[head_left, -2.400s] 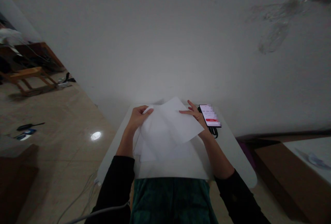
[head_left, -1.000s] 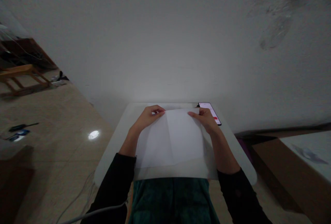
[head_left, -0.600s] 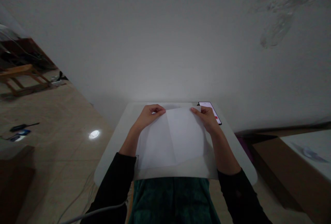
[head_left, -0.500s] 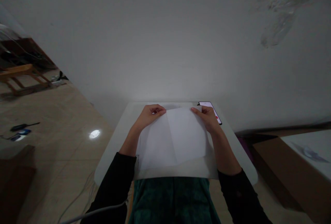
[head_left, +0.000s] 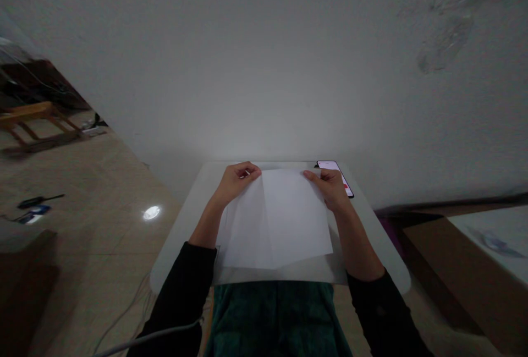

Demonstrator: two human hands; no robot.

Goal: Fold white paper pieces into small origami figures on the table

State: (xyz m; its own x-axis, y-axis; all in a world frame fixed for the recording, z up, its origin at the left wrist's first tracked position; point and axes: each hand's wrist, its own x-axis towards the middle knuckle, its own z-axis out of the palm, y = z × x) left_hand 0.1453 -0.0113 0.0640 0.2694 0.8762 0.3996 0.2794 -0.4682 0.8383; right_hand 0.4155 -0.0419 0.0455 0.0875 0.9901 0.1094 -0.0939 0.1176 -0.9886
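Note:
A white sheet of paper (head_left: 295, 219) with a crease running down it is held up over the white table (head_left: 187, 222). My left hand (head_left: 239, 181) pinches its top edge near the crease between thumb and fingers. At the top right corner, my right hand (head_left: 328, 184) grips the sheet with the thumb on the near face. The lower edge hangs close to the table's front; whether it touches the tabletop I cannot tell. Just behind my right hand lies a phone (head_left: 348, 187) with a lit screen, partly covered by the fingers.
A pale wall (head_left: 264, 71) rises right behind the table. To the right stands a brown cardboard box (head_left: 462, 269). A wooden stool (head_left: 33, 112) and dark handheld items (head_left: 33, 203) are on the floor at left. A grey cable (head_left: 152, 338) crosses near my left sleeve.
My left hand has shifted slightly left with the paper's edge. The crease has moved left, and the sheet's lower right corner now shows more plainly. My right hand has hardly moved.

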